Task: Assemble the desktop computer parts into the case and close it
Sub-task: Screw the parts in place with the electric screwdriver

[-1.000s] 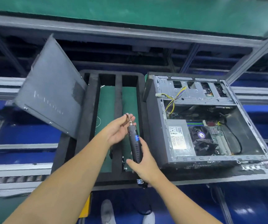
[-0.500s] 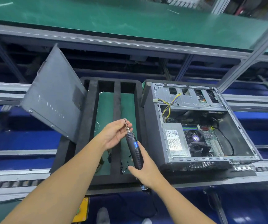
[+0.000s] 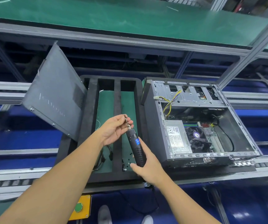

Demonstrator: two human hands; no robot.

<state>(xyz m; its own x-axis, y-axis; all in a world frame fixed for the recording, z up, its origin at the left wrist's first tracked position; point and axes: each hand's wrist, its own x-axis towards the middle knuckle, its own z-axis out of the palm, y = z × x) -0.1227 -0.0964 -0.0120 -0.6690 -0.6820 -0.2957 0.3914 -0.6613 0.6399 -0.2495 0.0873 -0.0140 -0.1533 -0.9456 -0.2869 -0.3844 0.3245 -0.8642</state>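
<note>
My right hand (image 3: 147, 167) grips the lower body of a black electric screwdriver (image 3: 136, 147) with a blue label, held tilted over the black foam tray (image 3: 91, 126). My left hand (image 3: 115, 128) pinches the metal bit (image 3: 126, 121) at its tip with curled fingers. The open grey computer case (image 3: 152, 126) lies on its side to the right, showing a power supply (image 3: 176, 136), fan, motherboard and yellow cables. The grey side panel (image 3: 54, 94) leans against the tray's left edge.
Several small black screws (image 3: 126, 164) and a cable (image 3: 106, 154) lie in the tray's green slots. Conveyor rails (image 3: 9, 177) run left to right. A green-topped shelf (image 3: 130, 18) spans above. A yellow box with a green button (image 3: 79, 207) sits below the front edge.
Both hands and the screwdriver stay in nearly the same pose. My view has tilted slightly upward, showing more of the green shelf.
</note>
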